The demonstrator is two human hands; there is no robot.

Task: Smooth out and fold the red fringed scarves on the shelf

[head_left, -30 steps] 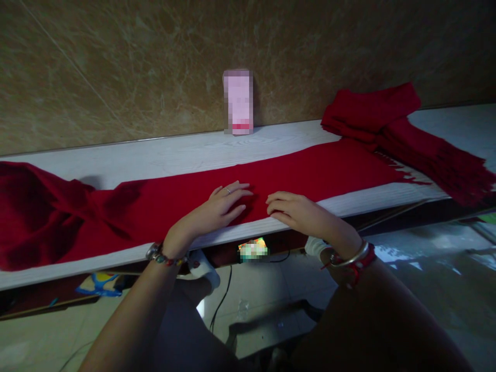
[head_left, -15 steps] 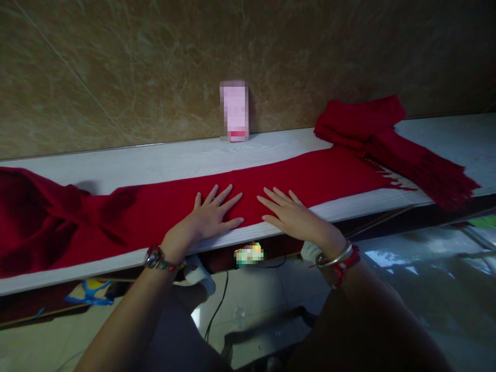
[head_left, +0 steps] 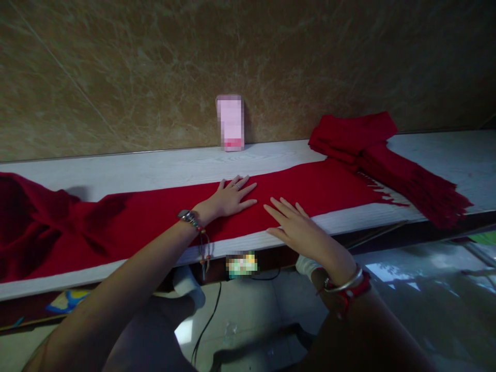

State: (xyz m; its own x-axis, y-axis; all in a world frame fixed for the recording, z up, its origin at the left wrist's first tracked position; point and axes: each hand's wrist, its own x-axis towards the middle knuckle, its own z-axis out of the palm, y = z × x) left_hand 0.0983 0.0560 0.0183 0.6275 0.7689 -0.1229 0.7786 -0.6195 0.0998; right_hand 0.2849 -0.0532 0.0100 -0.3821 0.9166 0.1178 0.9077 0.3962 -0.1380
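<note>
A long red scarf (head_left: 155, 212) lies stretched along the white table (head_left: 155, 164). Its left end is bunched in loose folds, and its right end has a short fringe. My left hand (head_left: 229, 200) rests flat on the scarf near its far edge, fingers spread. Closer to the near edge, my right hand (head_left: 296, 225) has its fingers stretched over the cloth, the thumb at the scarf's border. Neither hand grips anything. A second piece of red fringed cloth (head_left: 356, 135) lies folded at the right, overlapping the scarf's fringed end.
A pink, blurred-out upright object (head_left: 231, 123) leans against the brown marbled wall (head_left: 155, 77) behind the table. Below the front edge are a blurred colourful item (head_left: 242, 264), a blue and yellow item (head_left: 70, 300) and a black cable (head_left: 209, 320) above the tiled floor.
My left hand has slid right and away from me across the scarf. My right hand has shifted slightly nearer the front edge. The view has tilted a little; the scarf lies much as before.
</note>
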